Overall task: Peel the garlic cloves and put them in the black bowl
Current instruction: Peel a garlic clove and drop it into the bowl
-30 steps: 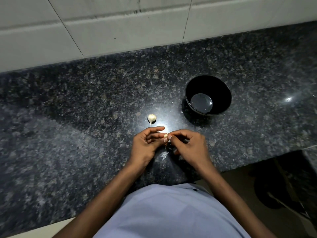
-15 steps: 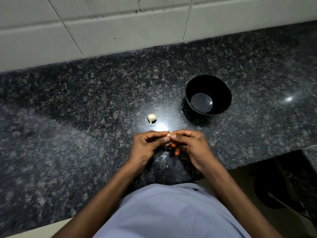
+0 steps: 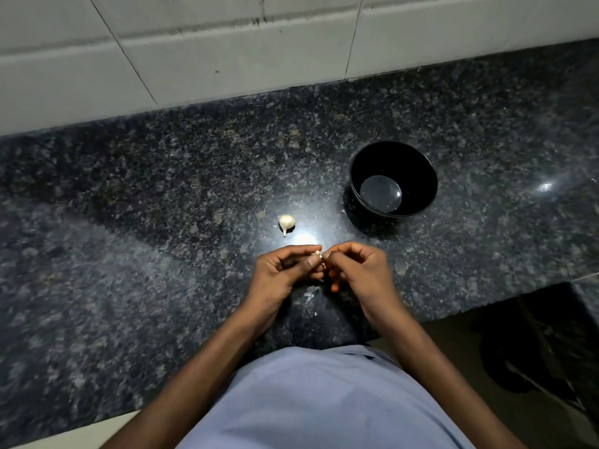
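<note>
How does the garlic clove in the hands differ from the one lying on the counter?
The held clove is pinched between the fingers of the left hand and right hand, above the counter; the loose clove lies untouched on the counter. The held clove is mostly hidden; the loose clove shows whole, with a pointed tail. Both are pale, and neither is in the black bowl.

No readable text or labels anywhere (bowl included).

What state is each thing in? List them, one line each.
black bowl: upright on the counter, nothing in it.
garlic clove on counter: unpeeled, lying apart from both hands.
garlic clove in hands: pinched between both hands, mostly hidden.
left hand: pinching the clove.
right hand: pinching the clove.
peel scraps: loose on the counter.
</note>
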